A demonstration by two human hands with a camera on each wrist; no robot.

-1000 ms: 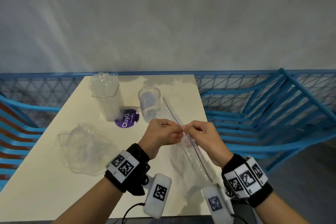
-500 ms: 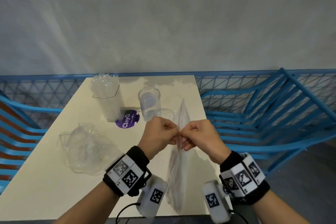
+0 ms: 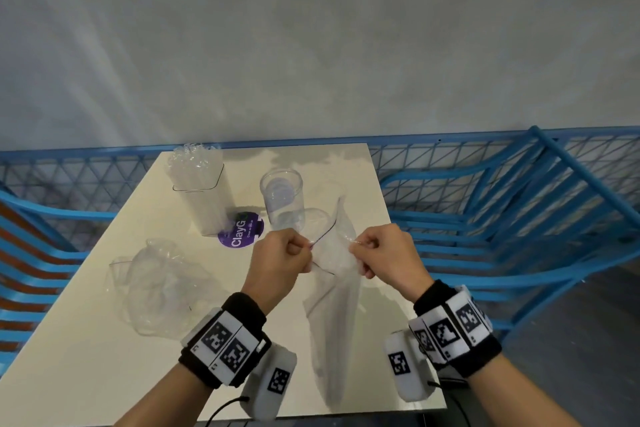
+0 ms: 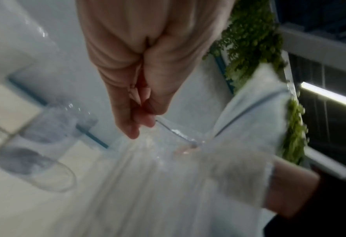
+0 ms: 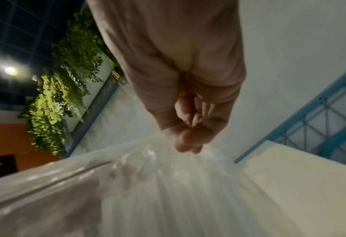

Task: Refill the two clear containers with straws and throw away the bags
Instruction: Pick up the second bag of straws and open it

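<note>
Pulled apart since a moment ago, the left hand (image 3: 277, 262) and right hand (image 3: 388, 255) each pinch one lip of the straw bag (image 3: 334, 305), near the round container (image 3: 283, 198).

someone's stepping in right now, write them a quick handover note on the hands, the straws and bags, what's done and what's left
Left hand and right hand each pinch one lip of the zip bag of straws, its mouth pulled apart above the table.
Square container: upright, packed with straws. Done.
Round container: upright beside it, no straws in it; its lid lies just behind the hands.
Crumpled empty bag lies on the table, near the left side.
Left: move the straws from the open bag into the round container, then throw away both bags. No bin is in view.
</note>
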